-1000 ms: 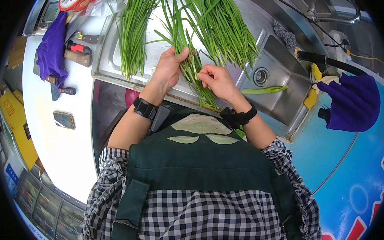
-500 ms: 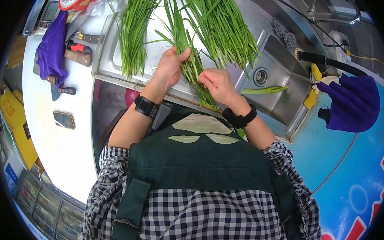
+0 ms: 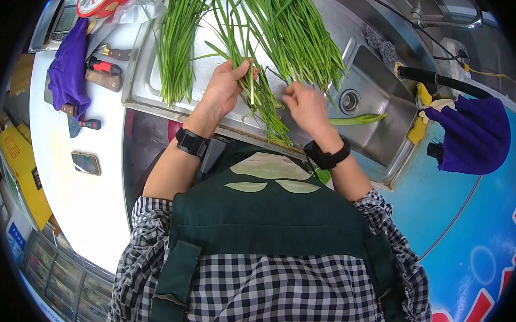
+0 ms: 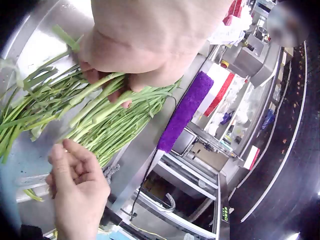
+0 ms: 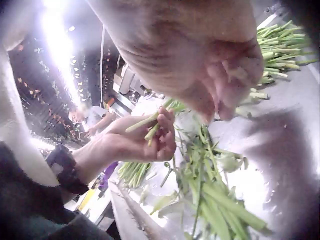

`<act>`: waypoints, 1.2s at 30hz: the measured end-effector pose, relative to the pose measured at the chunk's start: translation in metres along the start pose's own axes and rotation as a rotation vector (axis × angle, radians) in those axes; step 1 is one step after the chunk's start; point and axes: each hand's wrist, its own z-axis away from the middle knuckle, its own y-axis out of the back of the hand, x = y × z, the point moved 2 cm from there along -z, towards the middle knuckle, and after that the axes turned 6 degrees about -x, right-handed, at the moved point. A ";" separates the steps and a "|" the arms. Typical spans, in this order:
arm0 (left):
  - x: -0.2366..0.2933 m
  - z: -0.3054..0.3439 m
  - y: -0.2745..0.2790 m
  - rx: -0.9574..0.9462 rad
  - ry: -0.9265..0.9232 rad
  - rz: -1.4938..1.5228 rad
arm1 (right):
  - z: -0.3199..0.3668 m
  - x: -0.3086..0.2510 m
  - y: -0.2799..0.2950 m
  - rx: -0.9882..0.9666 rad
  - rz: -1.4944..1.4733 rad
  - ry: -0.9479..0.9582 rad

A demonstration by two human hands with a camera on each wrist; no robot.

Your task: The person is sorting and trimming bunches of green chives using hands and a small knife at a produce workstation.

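Observation:
My left hand [image 3: 225, 92] grips a few garlic chives [image 3: 251, 92], the thumb lying over them. Their pale cut ends stick out past the fingers in the right wrist view [image 5: 142, 122]. Just right of these stems, my right hand [image 3: 308, 108] has curled fingers; in the left wrist view its thumb and forefinger tips meet, with nothing distinct between them. Loose green scraps [image 3: 277, 128] lie below both hands at the near edge. One bunch of garlic chives [image 3: 177, 55] is spread to the left, a thicker bunch [image 3: 305, 44] to the right.
A steel sink basin [image 3: 377, 130] at the right holds a broad green leaf [image 3: 357, 120]. On the white counter [image 3: 79, 209] at left are knives [image 3: 103, 80], a purple cloth [image 3: 70, 74] and a phone [image 3: 86, 161]. Another purple cloth [image 3: 478, 131] covers something at far right.
My right hand, earlier pinching at the stems' lower ends, has drawn away to the right, apart from them. The left hand keeps its grip, almost in place.

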 end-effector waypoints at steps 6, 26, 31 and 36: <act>-0.014 0.002 -0.006 -0.077 0.080 -0.075 | -0.021 0.018 -0.011 -0.006 0.261 -0.066; -0.013 -0.001 -0.017 0.014 0.118 -0.072 | -0.008 -0.031 -0.002 -0.132 -0.365 0.027; -0.018 0.002 -0.016 0.038 0.121 -0.109 | 0.003 -0.033 0.005 -0.147 -0.410 0.181; -0.031 0.000 -0.012 0.021 0.124 -0.067 | 0.008 -0.030 0.010 -0.190 -0.386 0.239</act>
